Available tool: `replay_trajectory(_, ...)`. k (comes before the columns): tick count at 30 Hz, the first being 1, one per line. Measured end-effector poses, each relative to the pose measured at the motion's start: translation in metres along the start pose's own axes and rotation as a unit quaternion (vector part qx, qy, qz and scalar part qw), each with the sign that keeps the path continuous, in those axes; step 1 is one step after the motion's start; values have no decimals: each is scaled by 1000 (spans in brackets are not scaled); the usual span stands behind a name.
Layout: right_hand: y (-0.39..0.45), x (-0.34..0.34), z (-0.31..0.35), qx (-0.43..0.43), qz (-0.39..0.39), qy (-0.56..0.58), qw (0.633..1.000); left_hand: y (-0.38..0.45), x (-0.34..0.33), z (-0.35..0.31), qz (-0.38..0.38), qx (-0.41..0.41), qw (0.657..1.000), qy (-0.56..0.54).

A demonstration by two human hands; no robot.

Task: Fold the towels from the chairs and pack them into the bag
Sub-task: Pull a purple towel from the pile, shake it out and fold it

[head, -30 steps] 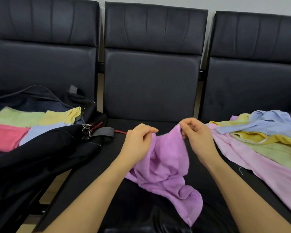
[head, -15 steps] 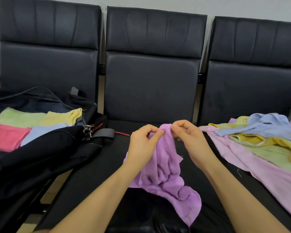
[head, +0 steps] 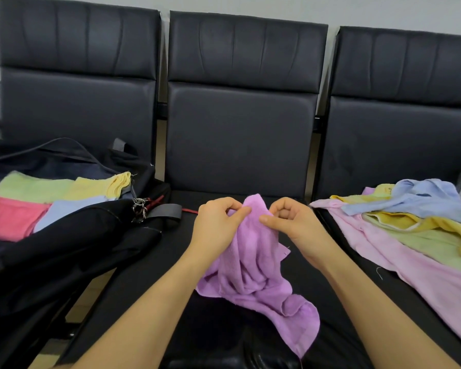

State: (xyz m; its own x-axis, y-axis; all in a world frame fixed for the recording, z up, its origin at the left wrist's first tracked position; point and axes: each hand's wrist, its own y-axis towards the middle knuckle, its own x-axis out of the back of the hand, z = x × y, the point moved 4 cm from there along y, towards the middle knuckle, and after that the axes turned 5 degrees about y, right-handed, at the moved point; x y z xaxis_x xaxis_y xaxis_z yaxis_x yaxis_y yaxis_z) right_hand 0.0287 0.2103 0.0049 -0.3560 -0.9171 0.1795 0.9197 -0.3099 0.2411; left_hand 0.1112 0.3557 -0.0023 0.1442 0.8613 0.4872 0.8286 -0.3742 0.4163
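Note:
A purple towel point(head: 253, 272) hangs bunched over the middle chair seat point(head: 144, 275). My left hand point(head: 216, 225) pinches its top edge from the left, and my right hand point(head: 293, 225) pinches the same edge from the right, close together. On the left chair an open black bag point(head: 72, 246) holds folded towels: green point(head: 30, 186), yellow point(head: 96, 185), pink-red point(head: 8, 217) and light blue point(head: 67, 207). A loose pile of towels lies on the right chair: blue point(head: 426, 198), yellow point(head: 421, 222), green point(head: 437, 246) and pale pink point(head: 410, 270).
Three black padded chairs stand side by side against a pale wall. A metal clip and red cord point(head: 141, 206) hang from the bag by the middle seat. A gap shows floor point(head: 88, 299) between left and middle seats.
My two hands have come closer together along the purple towel's top edge, so the cloth between them is bunched instead of spread. The view tilted slightly downward.

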Motion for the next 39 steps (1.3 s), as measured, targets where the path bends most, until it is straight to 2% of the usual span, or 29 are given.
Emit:
replay_trajectory(5, -2, 4, 0, -45, 92, -19, 995, 2, 4, -1, 3, -5, 1000, 10)
replay_trajectory(11, -4, 10, 3, -15, 5, 2, 1000, 2, 6, 0, 11, -16, 999, 27)
replay_trajectory(17, -8, 10, 10, 13, 16, 4, 1000, 1, 6, -1, 6, -7, 1000, 16)
replay_trajectory(22, -10, 9, 17, 43, 56, 57, 996, 4, 17, -1, 7, 34, 997, -75)
replay_trajectory(30, -11, 24, 16, 47, -85, 153, 983, 10, 55, 10, -74, 60, 980, -172)
replay_trajectory(35, -13, 33, 21, 61, -159, 175, 970, 17, 72, 9, -108, 87, 971, -195)
replay_trajectory(39, -9, 37, 40, 67, -208, 179, 959, 32, 88, -1, -130, 92, 972, -173)
